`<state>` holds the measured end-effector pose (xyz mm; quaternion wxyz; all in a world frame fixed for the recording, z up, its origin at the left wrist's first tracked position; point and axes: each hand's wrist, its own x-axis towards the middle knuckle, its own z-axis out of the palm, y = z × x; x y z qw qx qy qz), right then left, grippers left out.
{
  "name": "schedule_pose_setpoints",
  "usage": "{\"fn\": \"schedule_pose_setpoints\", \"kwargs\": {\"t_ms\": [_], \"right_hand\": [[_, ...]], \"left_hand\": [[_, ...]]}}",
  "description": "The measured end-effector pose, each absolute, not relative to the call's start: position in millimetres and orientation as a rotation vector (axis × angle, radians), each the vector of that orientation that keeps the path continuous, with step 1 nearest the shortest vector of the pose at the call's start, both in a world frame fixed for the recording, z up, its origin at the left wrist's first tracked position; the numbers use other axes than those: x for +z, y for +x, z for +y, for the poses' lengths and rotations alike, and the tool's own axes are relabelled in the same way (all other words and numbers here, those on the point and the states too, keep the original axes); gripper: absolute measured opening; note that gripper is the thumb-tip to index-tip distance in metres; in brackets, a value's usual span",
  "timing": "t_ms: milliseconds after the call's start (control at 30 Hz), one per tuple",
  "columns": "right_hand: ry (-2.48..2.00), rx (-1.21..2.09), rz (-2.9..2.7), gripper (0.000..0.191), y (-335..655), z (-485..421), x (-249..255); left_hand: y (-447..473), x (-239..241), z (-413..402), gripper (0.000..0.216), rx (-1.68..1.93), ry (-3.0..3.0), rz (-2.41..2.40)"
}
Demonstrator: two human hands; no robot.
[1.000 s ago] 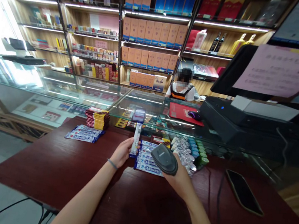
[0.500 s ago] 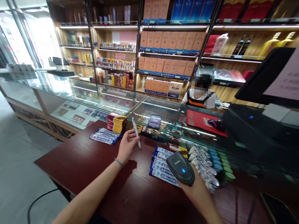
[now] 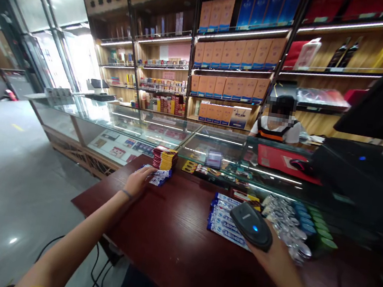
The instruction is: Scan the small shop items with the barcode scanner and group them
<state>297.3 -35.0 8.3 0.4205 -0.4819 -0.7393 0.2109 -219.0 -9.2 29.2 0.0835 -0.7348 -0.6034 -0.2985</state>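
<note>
My right hand is wrapped around a black barcode scanner with a lit blue light. The scanner is above the right edge of a spread of blue-and-white stick packets. Over on the left, my left hand reaches onto a smaller pile of the same packets. Its fingers are closed on a stick packet at that pile, largely covered by the hand. Directly behind this pile stands a stack of red-and-yellow packets.
Silver-, blue- and green-topped cans stand right of the scanner. A glass display counter runs behind the dark red table. A person is behind it, near a red mat and a black monitor.
My left hand has moved left from mid-table, where it held a stick packet upright, down to the left pile. My right hand still holds the scanner. The camera view has turned left.
</note>
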Motion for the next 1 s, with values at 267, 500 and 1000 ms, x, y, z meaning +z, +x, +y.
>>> {"fn": "schedule_pose_setpoints", "kwargs": {"t_ms": [267,500,1000], "right_hand": [[-1.222,0.554,-1.821,0.052,293,-37,16],[-1.208,0.629,-1.861,0.047,294,-36,23],[-1.223,0.562,-1.837,0.063,306,-28,7]], "left_hand": [[-250,27,22,0.033,-0.629,-2.344,-1.847],[-257,23,36,0.032,-0.592,-2.403,-1.94],[-244,17,29,0.04,-0.738,-2.358,-1.9]]}}
